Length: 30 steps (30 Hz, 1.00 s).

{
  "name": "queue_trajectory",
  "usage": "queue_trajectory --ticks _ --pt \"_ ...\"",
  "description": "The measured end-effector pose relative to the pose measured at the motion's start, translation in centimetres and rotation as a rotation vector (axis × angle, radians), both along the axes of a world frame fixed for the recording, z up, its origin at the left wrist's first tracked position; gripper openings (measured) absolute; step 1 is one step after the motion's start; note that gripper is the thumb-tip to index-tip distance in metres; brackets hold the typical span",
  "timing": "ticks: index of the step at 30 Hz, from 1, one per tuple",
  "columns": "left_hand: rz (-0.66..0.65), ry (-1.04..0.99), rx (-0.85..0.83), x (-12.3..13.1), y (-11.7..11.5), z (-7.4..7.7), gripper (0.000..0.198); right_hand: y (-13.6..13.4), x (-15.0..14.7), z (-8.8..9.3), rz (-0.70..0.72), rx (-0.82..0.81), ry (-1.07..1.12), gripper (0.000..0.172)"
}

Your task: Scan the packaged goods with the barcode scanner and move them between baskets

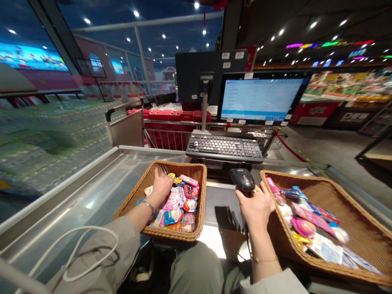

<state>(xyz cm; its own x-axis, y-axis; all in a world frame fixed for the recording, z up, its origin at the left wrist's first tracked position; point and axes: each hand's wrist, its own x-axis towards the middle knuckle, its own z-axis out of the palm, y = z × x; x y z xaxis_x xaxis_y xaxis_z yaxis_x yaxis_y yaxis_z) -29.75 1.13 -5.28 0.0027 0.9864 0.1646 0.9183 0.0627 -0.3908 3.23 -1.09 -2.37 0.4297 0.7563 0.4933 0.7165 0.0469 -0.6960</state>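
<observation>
My left hand (162, 185) reaches into the left wicker basket (200, 212), fingers apart and lowered among small packaged goods, close to a small yellow item (173, 176). Whether the fingertips touch anything is hard to see. Around the hand lie a pink packet (173, 201), a blue-and-orange wrapped piece (174, 216), a round red-and-pink pack (191, 190) and an orange bottle (180, 227). My right hand (255, 204) is wrapped round a black handheld barcode scanner (242, 179), its head raised between the two baskets and its cable hanging down.
To the right, a second wicker basket (361, 208) holds colourful packets. Behind the scanner are a keyboard (225, 147) and a lit monitor (260, 100). A white cable (92, 228) loops over my left sleeve. A metal counter (104, 183) extends leftward; a shopping cart (167, 136) stands behind.
</observation>
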Motion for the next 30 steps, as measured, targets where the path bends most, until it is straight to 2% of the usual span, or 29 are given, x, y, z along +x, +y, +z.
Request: queue_trajectory --ticks 9,22,30 --pt "-0.097 0.03 -0.045 -0.5 0.3 -0.5 0.035 0.0 0.4 -0.1 0.014 0.021 0.005 0.033" --pt "0.019 -0.073 0.034 0.2 -0.3 0.1 0.032 0.0 0.9 -0.3 -0.008 0.031 0.01 0.03" --pt "0.016 -0.074 0.114 -0.1 -0.9 1.5 0.031 0.0 0.7 -0.1 -0.002 0.029 0.021 0.035"
